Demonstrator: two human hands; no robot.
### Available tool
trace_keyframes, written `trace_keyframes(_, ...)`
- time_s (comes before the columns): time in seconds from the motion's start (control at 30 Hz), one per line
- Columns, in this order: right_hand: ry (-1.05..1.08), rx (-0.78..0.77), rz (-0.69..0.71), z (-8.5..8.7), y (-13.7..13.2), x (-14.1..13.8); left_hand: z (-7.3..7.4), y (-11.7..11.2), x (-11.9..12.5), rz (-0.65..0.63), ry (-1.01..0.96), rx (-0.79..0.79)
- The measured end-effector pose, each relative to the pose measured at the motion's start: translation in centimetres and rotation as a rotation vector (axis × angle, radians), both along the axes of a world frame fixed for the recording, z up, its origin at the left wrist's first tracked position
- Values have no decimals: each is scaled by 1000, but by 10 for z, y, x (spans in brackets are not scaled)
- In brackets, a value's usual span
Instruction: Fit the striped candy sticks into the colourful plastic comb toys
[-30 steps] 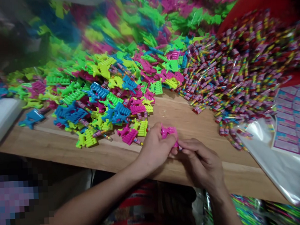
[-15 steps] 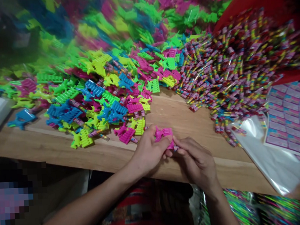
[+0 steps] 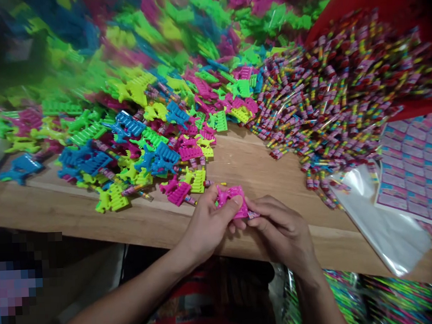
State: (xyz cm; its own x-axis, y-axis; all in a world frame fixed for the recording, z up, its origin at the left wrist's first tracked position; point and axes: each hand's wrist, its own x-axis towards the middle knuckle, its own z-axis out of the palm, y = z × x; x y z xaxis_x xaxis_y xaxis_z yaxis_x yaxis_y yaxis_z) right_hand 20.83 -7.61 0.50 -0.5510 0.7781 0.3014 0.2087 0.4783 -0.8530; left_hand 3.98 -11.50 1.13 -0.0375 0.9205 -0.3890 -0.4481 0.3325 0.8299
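Observation:
Low over the table's front edge, my left hand (image 3: 207,223) grips a bright pink plastic toy (image 3: 234,191), its thumb across the front. The toy has a ridged, comb-like part and looks like the animal-shaped pieces in the heap. My right hand (image 3: 286,228) pinches a small printed tube (image 3: 253,215), like a wrapped candy roll, at the toy's lower right corner. My fingers cover how far the tube reaches behind the toy. Just left of my hands lies another pink toy (image 3: 178,192) with a tube by it.
A large heap of plastic toys (image 3: 142,122) in several colours fills the left and back of the wooden table (image 3: 247,156). Small wrapped tubes (image 3: 328,100) are piled on the right. A clear plastic bag (image 3: 383,226) and a printed label sheet (image 3: 410,172) lie at the right.
The view has shifted slightly. My hands stay together, and the pink toy is turned a little, with more of the tube showing at its corner.

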Motion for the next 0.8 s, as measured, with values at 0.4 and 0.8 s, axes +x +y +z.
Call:
trace_keyframes(0.4,13,-138,-16,1,4,1,-6,-4,1,13,-80,-4)
trace_keyframes(0.8,-73,-8,50,9,2,-2,0,-7,-4,5,-1,14)
